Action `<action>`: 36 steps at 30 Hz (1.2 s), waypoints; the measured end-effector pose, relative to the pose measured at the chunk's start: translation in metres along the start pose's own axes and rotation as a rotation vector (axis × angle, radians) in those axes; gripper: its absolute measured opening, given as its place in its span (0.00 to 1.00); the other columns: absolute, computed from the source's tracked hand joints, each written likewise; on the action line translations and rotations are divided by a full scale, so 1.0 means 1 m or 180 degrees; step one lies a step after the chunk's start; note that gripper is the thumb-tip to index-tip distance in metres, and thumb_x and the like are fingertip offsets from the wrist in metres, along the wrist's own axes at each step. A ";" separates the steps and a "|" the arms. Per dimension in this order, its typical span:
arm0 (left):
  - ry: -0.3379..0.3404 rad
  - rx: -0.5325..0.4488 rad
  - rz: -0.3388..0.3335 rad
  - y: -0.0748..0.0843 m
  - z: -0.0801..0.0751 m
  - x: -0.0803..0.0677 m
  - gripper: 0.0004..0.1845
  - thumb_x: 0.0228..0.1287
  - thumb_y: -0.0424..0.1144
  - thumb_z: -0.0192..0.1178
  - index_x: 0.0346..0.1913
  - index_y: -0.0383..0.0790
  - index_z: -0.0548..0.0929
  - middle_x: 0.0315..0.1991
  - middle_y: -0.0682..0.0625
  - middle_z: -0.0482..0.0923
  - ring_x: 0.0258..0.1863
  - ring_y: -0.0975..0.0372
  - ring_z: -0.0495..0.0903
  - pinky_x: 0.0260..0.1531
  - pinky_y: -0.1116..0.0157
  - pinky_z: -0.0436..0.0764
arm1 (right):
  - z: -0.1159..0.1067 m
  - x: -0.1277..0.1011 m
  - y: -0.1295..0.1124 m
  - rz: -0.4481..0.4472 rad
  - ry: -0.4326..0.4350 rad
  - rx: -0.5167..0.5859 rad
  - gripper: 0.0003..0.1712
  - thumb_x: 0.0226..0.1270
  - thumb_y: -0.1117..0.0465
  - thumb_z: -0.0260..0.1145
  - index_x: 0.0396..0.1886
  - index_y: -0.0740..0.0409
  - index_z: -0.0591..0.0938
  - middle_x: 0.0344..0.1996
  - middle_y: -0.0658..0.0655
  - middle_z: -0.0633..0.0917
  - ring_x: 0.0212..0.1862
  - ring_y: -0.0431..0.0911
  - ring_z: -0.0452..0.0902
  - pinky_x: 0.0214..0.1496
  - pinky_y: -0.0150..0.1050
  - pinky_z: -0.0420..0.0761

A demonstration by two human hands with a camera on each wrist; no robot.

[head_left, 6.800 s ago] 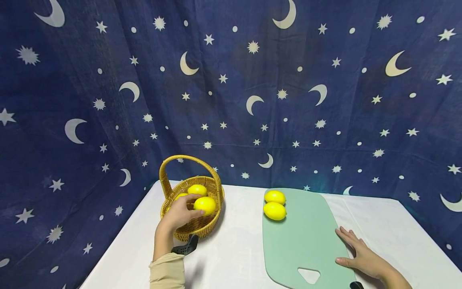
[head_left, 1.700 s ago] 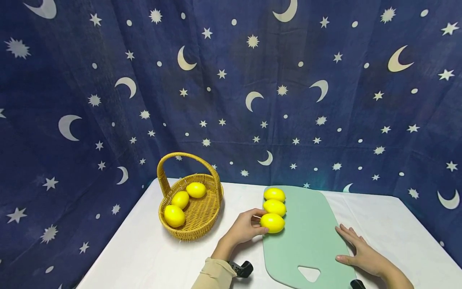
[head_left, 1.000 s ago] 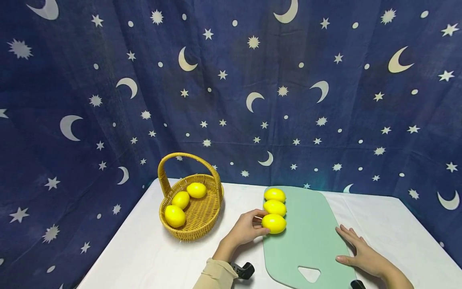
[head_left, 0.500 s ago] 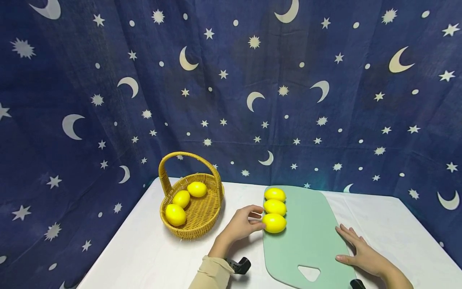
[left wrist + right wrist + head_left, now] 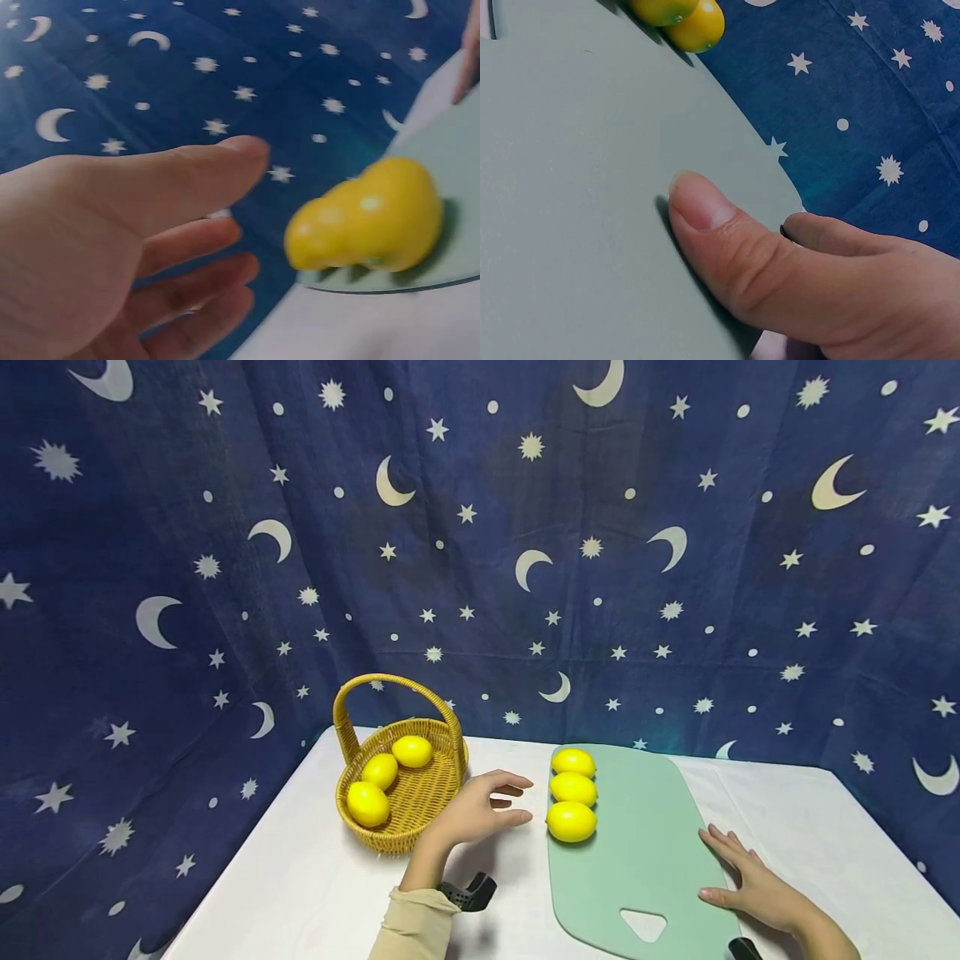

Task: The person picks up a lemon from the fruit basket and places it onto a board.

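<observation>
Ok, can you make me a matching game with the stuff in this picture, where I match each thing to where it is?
Things:
1. wicker basket
2. three lemons in a row
3. left hand
4. right hand

Places:
a. lying flat on the right edge of the green cutting board
b. above the white table, between basket and board, holding nothing
c. along the left side of the green board
d. on the table's left part, with three lemons inside

Pairs: 1-d, 2-c, 3-b, 4-a
</observation>
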State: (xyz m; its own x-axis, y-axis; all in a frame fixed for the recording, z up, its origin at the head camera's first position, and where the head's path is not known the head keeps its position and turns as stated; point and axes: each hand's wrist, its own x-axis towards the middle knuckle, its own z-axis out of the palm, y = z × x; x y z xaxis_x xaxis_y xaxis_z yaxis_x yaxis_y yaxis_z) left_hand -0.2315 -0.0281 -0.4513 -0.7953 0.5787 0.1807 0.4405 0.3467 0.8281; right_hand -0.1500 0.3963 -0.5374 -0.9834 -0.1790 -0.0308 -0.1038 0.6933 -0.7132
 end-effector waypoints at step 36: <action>0.1189 0.0143 -0.1011 -0.052 -0.113 -0.083 0.31 0.57 0.47 0.67 0.64 0.47 0.72 0.67 0.44 0.66 0.69 0.46 0.60 0.66 0.41 0.60 | 0.000 -0.001 -0.002 -0.0036 0.0026 0.0021 0.53 0.49 0.53 0.73 0.69 0.74 0.58 0.68 0.81 0.49 0.69 0.77 0.31 0.65 0.70 0.22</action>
State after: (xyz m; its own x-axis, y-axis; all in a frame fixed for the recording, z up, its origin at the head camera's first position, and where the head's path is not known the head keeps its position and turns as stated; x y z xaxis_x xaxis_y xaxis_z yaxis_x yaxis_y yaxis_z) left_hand -0.2351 -0.1777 -0.4499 -0.9846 0.1377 0.1077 0.1629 0.4994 0.8509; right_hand -0.1491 0.3949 -0.5356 -0.9833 -0.1812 -0.0169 -0.1141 0.6865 -0.7181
